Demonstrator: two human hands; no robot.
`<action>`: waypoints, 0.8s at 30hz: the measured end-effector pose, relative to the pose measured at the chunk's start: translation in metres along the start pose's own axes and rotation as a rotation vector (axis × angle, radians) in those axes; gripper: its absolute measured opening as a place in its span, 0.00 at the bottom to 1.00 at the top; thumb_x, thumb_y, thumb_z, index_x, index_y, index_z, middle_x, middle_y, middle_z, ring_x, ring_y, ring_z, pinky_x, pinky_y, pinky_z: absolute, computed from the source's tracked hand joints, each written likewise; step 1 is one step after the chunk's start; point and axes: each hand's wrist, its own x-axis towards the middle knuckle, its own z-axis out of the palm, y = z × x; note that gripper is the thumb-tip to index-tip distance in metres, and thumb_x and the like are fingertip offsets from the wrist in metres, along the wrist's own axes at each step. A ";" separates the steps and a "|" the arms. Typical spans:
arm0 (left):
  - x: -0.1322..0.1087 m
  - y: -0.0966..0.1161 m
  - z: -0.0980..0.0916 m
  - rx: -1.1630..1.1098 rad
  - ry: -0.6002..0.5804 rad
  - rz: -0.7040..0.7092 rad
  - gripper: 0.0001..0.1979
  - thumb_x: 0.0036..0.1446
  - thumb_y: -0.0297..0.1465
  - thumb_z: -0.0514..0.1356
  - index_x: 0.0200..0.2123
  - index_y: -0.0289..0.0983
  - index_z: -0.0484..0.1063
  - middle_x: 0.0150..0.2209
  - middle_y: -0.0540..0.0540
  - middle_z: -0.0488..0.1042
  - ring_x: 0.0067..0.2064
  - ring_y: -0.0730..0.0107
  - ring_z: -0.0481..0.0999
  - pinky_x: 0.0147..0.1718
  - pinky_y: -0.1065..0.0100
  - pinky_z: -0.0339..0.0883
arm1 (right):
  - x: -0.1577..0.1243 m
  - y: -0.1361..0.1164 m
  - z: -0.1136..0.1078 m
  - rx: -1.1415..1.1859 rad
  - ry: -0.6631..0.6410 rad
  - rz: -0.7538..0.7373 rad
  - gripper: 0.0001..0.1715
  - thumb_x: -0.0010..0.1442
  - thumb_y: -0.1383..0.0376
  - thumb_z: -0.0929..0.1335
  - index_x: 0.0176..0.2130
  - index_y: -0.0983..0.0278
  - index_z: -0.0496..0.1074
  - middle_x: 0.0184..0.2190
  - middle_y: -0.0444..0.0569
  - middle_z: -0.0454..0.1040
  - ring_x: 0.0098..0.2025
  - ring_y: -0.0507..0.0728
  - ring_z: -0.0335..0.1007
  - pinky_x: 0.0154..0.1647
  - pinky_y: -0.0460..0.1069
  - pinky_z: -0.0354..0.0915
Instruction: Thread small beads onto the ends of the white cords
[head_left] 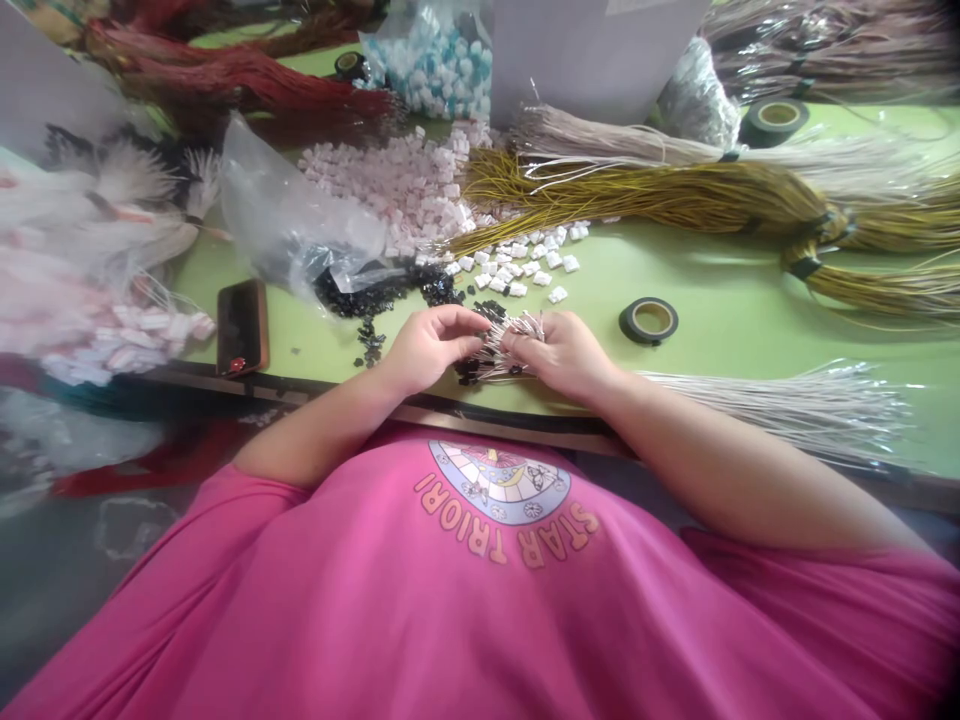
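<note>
My right hand is closed round a bundle of white wires, whose long ends trail to the right across the green table. The near wire ends fan out to the left of that fist. Thumb and fingertips of my left hand are pinched together at these ends; whatever they hold is too small to make out. Small black pieces lie under and beside the wire ends, and more black pieces are heaped beyond my left hand. Small white connector housings are scattered just behind.
A phone lies at the left near the table edge. A roll of black tape sits right of my hands. Behind are yellow-green wires, a clear plastic bag, red wires and a grey box.
</note>
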 end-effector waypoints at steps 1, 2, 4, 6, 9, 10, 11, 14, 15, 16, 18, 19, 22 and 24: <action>0.000 0.000 0.001 0.004 0.006 0.000 0.10 0.44 0.28 0.65 0.34 0.34 0.75 0.34 0.47 0.78 0.35 0.73 0.76 0.38 0.68 0.72 | 0.000 0.000 0.000 -0.007 0.001 -0.002 0.17 0.55 0.60 0.63 0.20 0.67 0.65 0.17 0.42 0.61 0.21 0.47 0.55 0.22 0.44 0.52; 0.000 0.000 0.001 0.009 0.011 0.002 0.09 0.44 0.28 0.65 0.33 0.34 0.75 0.33 0.47 0.78 0.35 0.73 0.76 0.38 0.68 0.72 | 0.000 0.000 0.000 -0.013 0.001 -0.003 0.17 0.55 0.60 0.63 0.20 0.67 0.65 0.17 0.42 0.61 0.21 0.47 0.55 0.22 0.44 0.52; 0.000 0.000 0.002 0.016 0.017 0.016 0.09 0.43 0.28 0.65 0.32 0.34 0.75 0.33 0.47 0.78 0.34 0.73 0.76 0.37 0.67 0.72 | 0.001 0.000 0.000 -0.023 0.002 -0.006 0.17 0.55 0.60 0.62 0.20 0.67 0.64 0.17 0.42 0.61 0.21 0.47 0.55 0.22 0.44 0.52; -0.001 0.000 0.001 0.025 0.021 0.043 0.09 0.43 0.28 0.66 0.32 0.34 0.75 0.32 0.47 0.78 0.34 0.73 0.76 0.37 0.68 0.71 | 0.001 0.000 0.000 -0.028 0.008 -0.015 0.16 0.55 0.61 0.62 0.20 0.67 0.64 0.17 0.41 0.59 0.21 0.47 0.54 0.22 0.44 0.51; -0.002 -0.001 0.001 0.075 0.027 0.113 0.08 0.45 0.29 0.65 0.32 0.34 0.76 0.32 0.47 0.77 0.34 0.72 0.76 0.37 0.68 0.71 | 0.001 -0.001 0.000 -0.030 0.011 -0.012 0.16 0.55 0.62 0.62 0.19 0.66 0.61 0.16 0.40 0.56 0.21 0.46 0.51 0.22 0.44 0.50; -0.002 -0.002 0.001 0.109 0.032 0.149 0.08 0.45 0.29 0.65 0.32 0.35 0.76 0.32 0.47 0.77 0.34 0.72 0.75 0.37 0.67 0.71 | 0.001 -0.002 0.000 -0.032 0.002 -0.008 0.17 0.55 0.62 0.62 0.19 0.66 0.60 0.16 0.40 0.55 0.20 0.46 0.51 0.22 0.44 0.49; -0.002 -0.003 0.001 0.147 0.037 0.186 0.07 0.46 0.29 0.65 0.32 0.35 0.76 0.32 0.47 0.77 0.34 0.72 0.75 0.37 0.67 0.70 | 0.002 -0.002 0.001 -0.034 -0.009 -0.005 0.17 0.55 0.61 0.62 0.18 0.66 0.59 0.16 0.40 0.55 0.20 0.46 0.50 0.22 0.44 0.49; -0.003 -0.005 0.005 0.232 0.036 0.253 0.06 0.47 0.30 0.65 0.31 0.35 0.76 0.31 0.47 0.76 0.33 0.72 0.75 0.36 0.68 0.70 | 0.002 -0.002 0.002 -0.024 -0.036 -0.007 0.18 0.54 0.60 0.63 0.18 0.66 0.58 0.16 0.40 0.54 0.21 0.46 0.49 0.22 0.44 0.49; -0.003 -0.005 0.006 0.243 0.031 0.257 0.06 0.47 0.30 0.64 0.31 0.35 0.76 0.30 0.47 0.76 0.33 0.72 0.75 0.35 0.69 0.70 | 0.003 -0.002 0.002 -0.014 -0.039 -0.011 0.18 0.54 0.59 0.63 0.18 0.66 0.59 0.17 0.40 0.54 0.21 0.46 0.49 0.23 0.44 0.49; -0.003 -0.005 0.007 0.253 0.028 0.257 0.05 0.47 0.30 0.64 0.31 0.35 0.76 0.30 0.47 0.76 0.32 0.73 0.75 0.34 0.69 0.70 | 0.003 -0.002 0.002 -0.003 -0.039 -0.014 0.18 0.54 0.59 0.63 0.19 0.66 0.60 0.17 0.40 0.55 0.21 0.46 0.49 0.23 0.44 0.50; -0.003 -0.005 0.009 0.292 0.026 0.267 0.05 0.48 0.29 0.64 0.31 0.35 0.76 0.31 0.47 0.77 0.33 0.73 0.75 0.34 0.70 0.70 | 0.003 -0.001 0.002 0.009 -0.029 -0.017 0.17 0.54 0.59 0.64 0.19 0.66 0.61 0.17 0.40 0.56 0.21 0.46 0.50 0.23 0.45 0.50; -0.003 -0.005 0.009 0.320 0.032 0.276 0.05 0.48 0.29 0.64 0.31 0.35 0.76 0.31 0.47 0.77 0.33 0.73 0.75 0.35 0.70 0.70 | 0.003 -0.001 0.002 0.009 -0.023 -0.012 0.17 0.53 0.59 0.64 0.20 0.66 0.62 0.17 0.40 0.56 0.22 0.46 0.50 0.23 0.45 0.50; -0.004 -0.005 0.009 0.392 0.070 0.288 0.05 0.49 0.28 0.63 0.32 0.36 0.76 0.31 0.48 0.77 0.34 0.72 0.75 0.36 0.69 0.69 | 0.003 -0.001 0.001 -0.005 -0.012 0.003 0.17 0.53 0.59 0.65 0.19 0.67 0.61 0.17 0.40 0.56 0.21 0.46 0.50 0.23 0.45 0.51; -0.004 -0.005 0.009 0.401 0.089 0.284 0.05 0.50 0.28 0.63 0.32 0.37 0.76 0.32 0.48 0.77 0.34 0.72 0.75 0.37 0.69 0.69 | 0.002 -0.001 0.001 -0.010 -0.016 0.006 0.18 0.53 0.58 0.65 0.19 0.67 0.62 0.17 0.41 0.57 0.21 0.46 0.51 0.23 0.45 0.51</action>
